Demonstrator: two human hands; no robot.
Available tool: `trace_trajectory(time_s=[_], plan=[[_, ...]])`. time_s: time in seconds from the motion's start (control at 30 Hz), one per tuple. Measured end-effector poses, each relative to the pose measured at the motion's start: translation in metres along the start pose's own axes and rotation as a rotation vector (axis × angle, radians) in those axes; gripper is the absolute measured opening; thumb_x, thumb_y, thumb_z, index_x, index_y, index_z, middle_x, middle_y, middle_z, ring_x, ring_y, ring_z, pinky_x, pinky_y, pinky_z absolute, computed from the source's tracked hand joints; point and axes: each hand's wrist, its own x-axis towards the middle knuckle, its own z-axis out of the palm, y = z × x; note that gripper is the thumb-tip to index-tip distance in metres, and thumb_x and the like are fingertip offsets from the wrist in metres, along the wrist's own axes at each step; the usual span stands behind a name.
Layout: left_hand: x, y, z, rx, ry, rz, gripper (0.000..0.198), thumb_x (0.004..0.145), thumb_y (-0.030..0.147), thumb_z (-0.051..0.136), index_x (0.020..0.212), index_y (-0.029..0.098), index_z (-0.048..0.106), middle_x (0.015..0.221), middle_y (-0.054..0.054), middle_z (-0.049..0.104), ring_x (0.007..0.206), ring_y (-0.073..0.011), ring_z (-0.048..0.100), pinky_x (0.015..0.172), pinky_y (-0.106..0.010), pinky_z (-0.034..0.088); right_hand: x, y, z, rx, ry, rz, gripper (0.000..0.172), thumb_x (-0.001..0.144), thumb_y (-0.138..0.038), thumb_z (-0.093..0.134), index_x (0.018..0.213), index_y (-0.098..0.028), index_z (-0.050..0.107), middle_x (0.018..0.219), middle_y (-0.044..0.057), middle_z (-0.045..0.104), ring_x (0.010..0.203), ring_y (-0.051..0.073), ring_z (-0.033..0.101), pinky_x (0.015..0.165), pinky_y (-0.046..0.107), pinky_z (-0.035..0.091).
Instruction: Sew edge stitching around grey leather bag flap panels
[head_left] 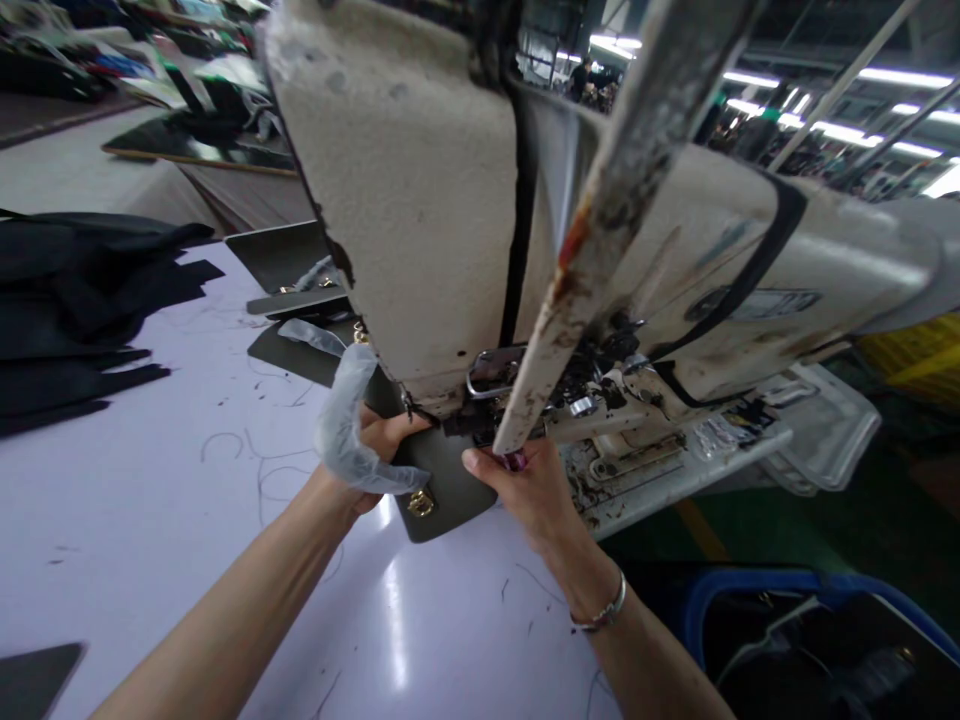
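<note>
An olive-grey bag panel (pixel 450 480) lies under the head of a sewing machine (pixel 420 200). A handle wrapped in translucent plastic (pixel 341 415) arches from it, with a gold clasp (pixel 421 502) at its lower end. My left hand (pixel 384 438) grips the panel's left side, thumb pointing at the needle area, and is partly hidden behind the handle. On the right side, my right hand (pixel 531 488) pinches the panel's edge with the thumb on top; its other fingers are mostly hidden. The needle is hidden by the machine.
More olive-grey bag pieces (pixel 281 255) with wrapped handles lie behind at left. Black fabric pieces (pixel 82 310) are piled on the white table (pixel 187 520). A rusty metal bar (pixel 585 240) crosses before the machine. A blue-rimmed bin (pixel 757 580) stands at lower right.
</note>
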Motion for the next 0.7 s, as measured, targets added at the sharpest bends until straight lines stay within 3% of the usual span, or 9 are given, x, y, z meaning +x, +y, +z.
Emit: trace_trajectory(time_s=[0.07,0.17,0.27,0.4,0.47,0.6,0.7], plan=[[0.003,0.003,-0.001,0.033,-0.066,0.017,0.054,0.054,0.022,0.091,0.106,0.017,0.076,0.103,-0.009,0.079,0.107,-0.0338,0.072,0.084,-0.041,0.065,-0.007,-0.001,-0.001,0.089,-0.012,0.042,0.039,0.073,-0.028,0.077,0.051,-0.020,0.047,0.053,-0.006,0.040,0.052,0.009,0.035,0.051,0.024,0.028],[0.008,0.002,-0.007,0.099,-0.124,0.001,0.045,0.060,0.025,0.090,0.102,0.016,0.076,0.101,-0.009,0.079,0.111,-0.0340,0.070,0.082,-0.044,0.065,-0.025,0.002,-0.003,0.243,-0.062,0.180,0.016,0.066,-0.027,0.085,0.067,-0.018,0.072,0.065,0.000,0.065,0.062,0.015,0.057,0.062,0.027,0.047],[0.016,-0.006,-0.019,0.125,-0.106,-0.023,0.037,0.061,0.027,0.091,0.092,0.015,0.075,0.101,-0.009,0.079,0.114,-0.0348,0.068,0.084,-0.045,0.065,-0.042,0.008,-0.003,0.300,-0.035,0.248,0.019,0.062,-0.025,0.087,0.078,-0.016,0.081,0.079,0.007,0.076,0.075,0.021,0.068,0.073,0.033,0.053],[0.030,-0.020,-0.037,0.029,-0.085,-0.076,0.037,0.055,0.019,0.093,0.086,0.014,0.071,0.102,-0.008,0.080,0.115,-0.0331,0.068,0.090,-0.039,0.064,-0.052,0.014,0.003,0.411,0.041,0.282,0.026,0.065,-0.027,0.087,0.087,-0.015,0.084,0.083,0.008,0.079,0.075,0.020,0.069,0.072,0.031,0.053],[0.035,-0.024,-0.041,0.006,-0.099,-0.110,0.040,0.055,0.017,0.091,0.090,0.015,0.070,0.101,-0.007,0.080,0.116,-0.0321,0.068,0.092,-0.039,0.063,-0.052,0.013,0.007,0.442,0.053,0.303,0.023,0.067,-0.031,0.087,0.082,-0.014,0.084,0.078,0.008,0.078,0.070,0.018,0.068,0.068,0.028,0.051],[0.037,-0.025,-0.040,-0.050,-0.128,-0.165,0.056,0.046,0.014,0.091,0.097,0.017,0.069,0.095,-0.007,0.080,0.118,-0.0341,0.068,0.095,-0.042,0.063,-0.052,0.009,0.009,0.423,0.077,0.307,0.024,0.073,-0.038,0.084,0.070,-0.015,0.081,0.070,0.006,0.075,0.065,0.014,0.062,0.062,0.024,0.046],[0.035,-0.025,-0.036,-0.057,-0.131,-0.212,0.052,0.047,0.016,0.091,0.095,0.016,0.070,0.086,-0.009,0.079,0.113,-0.0361,0.071,0.090,-0.044,0.065,-0.050,0.007,0.009,0.452,0.100,0.319,0.027,0.072,-0.042,0.084,0.069,-0.015,0.082,0.060,0.003,0.068,0.058,0.011,0.055,0.059,0.023,0.043]])
